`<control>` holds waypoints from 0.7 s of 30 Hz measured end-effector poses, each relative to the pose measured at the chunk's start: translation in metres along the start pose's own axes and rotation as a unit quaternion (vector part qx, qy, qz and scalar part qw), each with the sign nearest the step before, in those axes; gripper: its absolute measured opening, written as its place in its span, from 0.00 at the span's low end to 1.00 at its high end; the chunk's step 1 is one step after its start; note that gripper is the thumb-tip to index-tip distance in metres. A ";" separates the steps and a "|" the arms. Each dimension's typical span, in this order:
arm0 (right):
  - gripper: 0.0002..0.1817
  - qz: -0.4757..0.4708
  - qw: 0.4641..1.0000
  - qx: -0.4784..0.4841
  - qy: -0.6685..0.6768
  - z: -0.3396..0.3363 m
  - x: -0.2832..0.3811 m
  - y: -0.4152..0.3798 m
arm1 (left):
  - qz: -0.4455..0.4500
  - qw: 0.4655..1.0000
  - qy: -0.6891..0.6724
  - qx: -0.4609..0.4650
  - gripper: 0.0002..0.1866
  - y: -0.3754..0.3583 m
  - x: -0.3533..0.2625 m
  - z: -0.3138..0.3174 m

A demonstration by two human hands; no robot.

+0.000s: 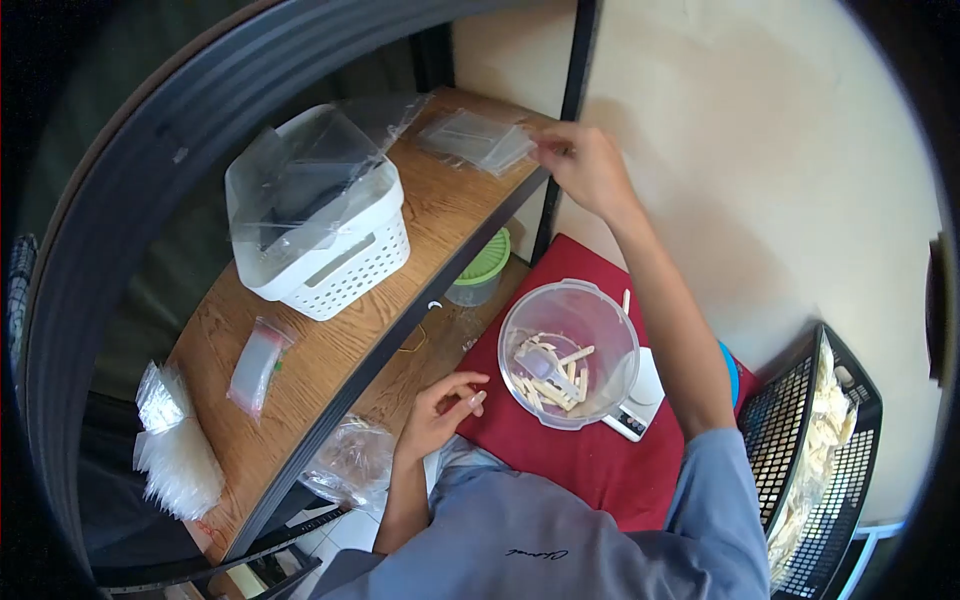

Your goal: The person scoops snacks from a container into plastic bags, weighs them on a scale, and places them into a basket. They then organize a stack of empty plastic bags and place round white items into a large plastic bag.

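Note:
My right hand reaches up to the wooden shelf, thumb and fingers pinched at the edge of a flat clear plastic bag in a small stack. Lower down, my left hand hangs open near the red cloth, fingers curved and apart with nothing in them. Between my arms sits a clear round plastic tub holding pale stick-shaped pieces and a translucent scoop. Partly under the tub's right side is a white kitchen scale.
A white perforated basket with plastic film stands on the shelf. Near it lie a small packet and bundled plastic bags. A green-lidded container is below. At right, a black crate holds a bag of pale pieces.

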State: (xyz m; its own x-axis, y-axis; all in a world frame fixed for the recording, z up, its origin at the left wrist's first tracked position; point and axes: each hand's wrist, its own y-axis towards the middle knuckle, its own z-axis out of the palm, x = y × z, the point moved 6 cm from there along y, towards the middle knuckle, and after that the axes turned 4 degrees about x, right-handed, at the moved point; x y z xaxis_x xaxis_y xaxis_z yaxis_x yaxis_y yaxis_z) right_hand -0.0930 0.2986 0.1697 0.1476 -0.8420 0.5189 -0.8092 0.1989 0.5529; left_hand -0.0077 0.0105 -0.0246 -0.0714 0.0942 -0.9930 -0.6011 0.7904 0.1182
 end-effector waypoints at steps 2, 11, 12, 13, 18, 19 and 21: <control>0.13 -0.013 1.000 0.011 -0.014 0.024 -0.004 0.041 | -0.049 0.998 -0.010 -0.042 0.13 -0.015 0.013 -0.007; 0.13 -0.025 0.944 0.190 -0.269 0.118 0.035 0.063 | -0.071 0.993 0.018 -0.089 0.12 -0.043 0.022 -0.020; 0.12 -0.030 0.940 0.184 -0.285 0.124 0.035 0.062 | -0.071 0.993 0.023 -0.091 0.12 -0.042 0.021 -0.021; 0.12 -0.035 0.936 0.178 -0.302 0.128 0.034 0.063 | -0.071 0.993 0.028 -0.092 0.12 -0.040 0.020 -0.021; 0.13 -0.062 0.926 0.166 -0.334 0.128 0.032 0.053 | -0.062 0.994 0.015 -0.084 0.12 -0.034 0.021 -0.017; 0.13 -0.074 0.922 0.151 -0.348 0.126 0.033 0.052 | -0.056 0.995 0.011 -0.084 0.12 -0.033 0.022 -0.016; 0.13 -0.074 0.928 0.144 -0.336 0.127 0.028 0.054 | -0.057 0.995 0.017 -0.081 0.12 -0.032 0.019 -0.013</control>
State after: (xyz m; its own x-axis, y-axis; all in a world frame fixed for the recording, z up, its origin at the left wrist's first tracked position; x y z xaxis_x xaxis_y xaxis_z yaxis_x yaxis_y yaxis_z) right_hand -0.2047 0.2214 0.1311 -0.0404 -0.9913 -0.1250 -0.9407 -0.0044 0.3393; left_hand -0.0007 -0.0208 -0.0477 -0.0201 -0.0137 -0.9997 -0.7276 0.6860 0.0052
